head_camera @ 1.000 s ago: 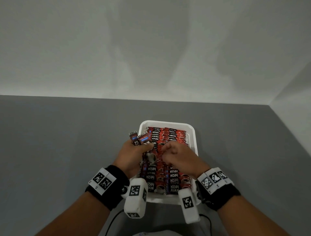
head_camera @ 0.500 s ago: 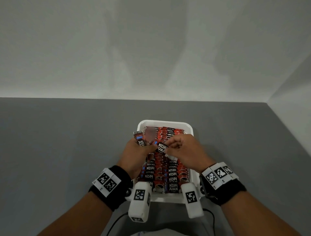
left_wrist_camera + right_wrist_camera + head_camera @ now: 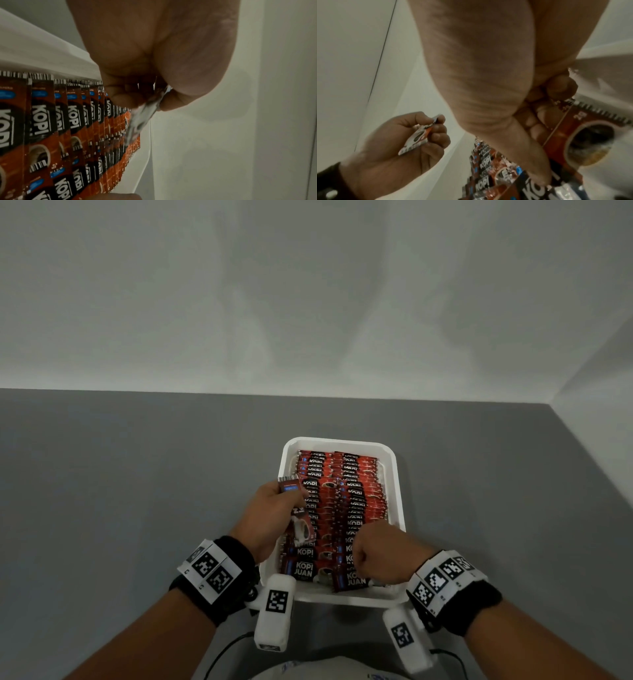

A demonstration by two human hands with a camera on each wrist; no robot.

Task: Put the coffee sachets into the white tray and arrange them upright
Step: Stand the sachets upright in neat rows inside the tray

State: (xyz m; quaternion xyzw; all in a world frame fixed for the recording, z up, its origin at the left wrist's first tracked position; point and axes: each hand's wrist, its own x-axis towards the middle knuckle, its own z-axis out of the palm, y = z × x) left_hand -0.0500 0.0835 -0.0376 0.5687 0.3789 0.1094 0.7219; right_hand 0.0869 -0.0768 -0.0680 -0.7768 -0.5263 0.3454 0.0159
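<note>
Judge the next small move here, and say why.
Probably the right hand seats the sachet it grips at the near end of the right row in the white tray, then reaches across for another. The left hand holds spare sachets at the tray's left edge; both rows look nearly full.

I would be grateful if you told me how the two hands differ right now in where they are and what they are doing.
The left hand is raised at the white tray's left rim, while the right hand sits low over the near right row. The left hand grips loose coffee sachets clear of the rows; the right hand pinches a sachet among the packed ones. Both have curled fingers and wear marker wristbands.
</note>
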